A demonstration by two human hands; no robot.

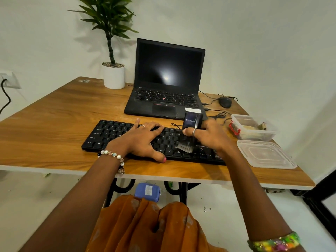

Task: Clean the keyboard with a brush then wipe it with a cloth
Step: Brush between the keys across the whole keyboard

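A black keyboard [112,133] lies across the near part of the wooden table [54,113]. My left hand [143,139] rests flat on its middle keys, fingers spread, thumb at the front edge. My right hand [209,135] grips a black brush [190,124] with a dark handle; its grey bristles touch the keys right of centre. No cloth can be made out for certain.
An open black laptop [169,84] stands behind the keyboard, a potted plant [113,75] to its left, a mouse [225,102] with cables to its right. At the right edge sit a clear plastic box [254,130] and its lid [265,154].
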